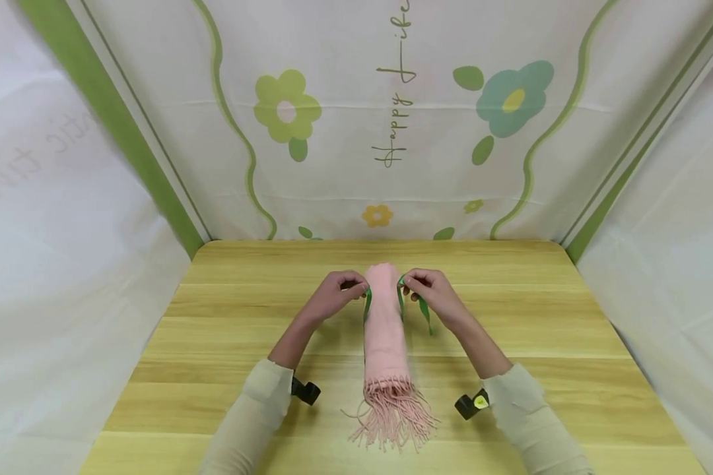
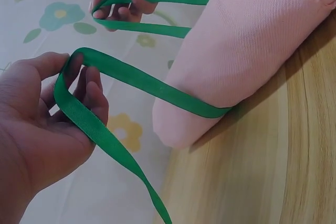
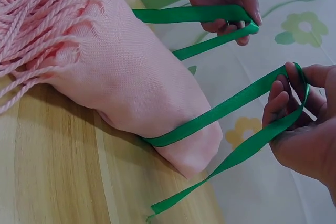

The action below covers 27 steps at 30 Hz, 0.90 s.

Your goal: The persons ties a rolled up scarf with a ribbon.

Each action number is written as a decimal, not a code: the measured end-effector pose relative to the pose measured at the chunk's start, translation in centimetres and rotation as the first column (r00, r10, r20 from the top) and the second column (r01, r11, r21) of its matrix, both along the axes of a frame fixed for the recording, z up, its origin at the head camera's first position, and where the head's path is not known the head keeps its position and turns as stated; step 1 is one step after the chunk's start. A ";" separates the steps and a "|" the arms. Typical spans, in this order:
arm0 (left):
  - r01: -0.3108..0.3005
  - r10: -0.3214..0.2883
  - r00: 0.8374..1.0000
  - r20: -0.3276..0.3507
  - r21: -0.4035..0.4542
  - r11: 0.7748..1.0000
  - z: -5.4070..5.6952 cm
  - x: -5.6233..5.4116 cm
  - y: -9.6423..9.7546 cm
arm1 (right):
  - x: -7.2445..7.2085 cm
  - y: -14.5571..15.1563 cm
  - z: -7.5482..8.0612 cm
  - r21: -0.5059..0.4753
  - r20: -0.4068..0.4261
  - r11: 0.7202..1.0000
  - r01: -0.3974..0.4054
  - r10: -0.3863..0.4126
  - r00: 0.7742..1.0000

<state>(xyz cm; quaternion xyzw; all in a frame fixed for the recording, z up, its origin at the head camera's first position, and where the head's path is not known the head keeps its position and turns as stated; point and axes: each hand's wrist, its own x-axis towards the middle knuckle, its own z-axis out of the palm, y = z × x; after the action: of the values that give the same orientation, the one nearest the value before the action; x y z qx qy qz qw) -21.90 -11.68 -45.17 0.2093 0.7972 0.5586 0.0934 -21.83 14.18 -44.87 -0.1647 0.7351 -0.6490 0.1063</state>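
Observation:
A pink fringed scarf [image 1: 386, 330], rolled into a long bundle, lies on the wooden table with its fringe towards me. Beneath the far part of the roll passes a green ribbon [image 2: 142, 80], rising on both sides. My left hand [image 1: 335, 293] pinches the ribbon between thumb and forefinger, left of the scarf. On the other side, my right hand [image 1: 434, 293] pinches the ribbon likewise, and a loose tail hangs from its fingers. Both wrist views show the ribbon bent over the fingertips, above the scarf's surface. The ribbon's stretch under the roll is hidden.
The wooden table [image 1: 214, 369] reaches back to a white curtain [image 1: 344, 165] printed with flowers, and further white cloth hangs at both sides. Small black wrist cameras are strapped at the left sleeve [image 1: 252, 409] and right sleeve [image 1: 531, 415].

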 end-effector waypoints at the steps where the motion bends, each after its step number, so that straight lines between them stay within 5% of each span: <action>1: -0.003 0.003 1.000 0.009 -0.003 1.000 0.0 0.0 0.1 | 0.0 -0.1 0.0 -0.001 0.002 1.000 0.009 -0.009 1.000; 27: 0.002 -0.002 1.000 0.007 0.020 1.000 -0.5 -0.8 2.3 | -0.6 -1.8 -0.8 0.004 -0.031 0.999 0.034 -0.034 0.999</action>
<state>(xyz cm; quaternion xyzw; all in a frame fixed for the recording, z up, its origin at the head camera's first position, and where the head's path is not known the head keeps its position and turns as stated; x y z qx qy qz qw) -22.70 -9.33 -45.70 0.2087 0.7910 0.5672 0.0947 -22.47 12.37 -45.69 -0.1621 0.7407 -0.6465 0.0842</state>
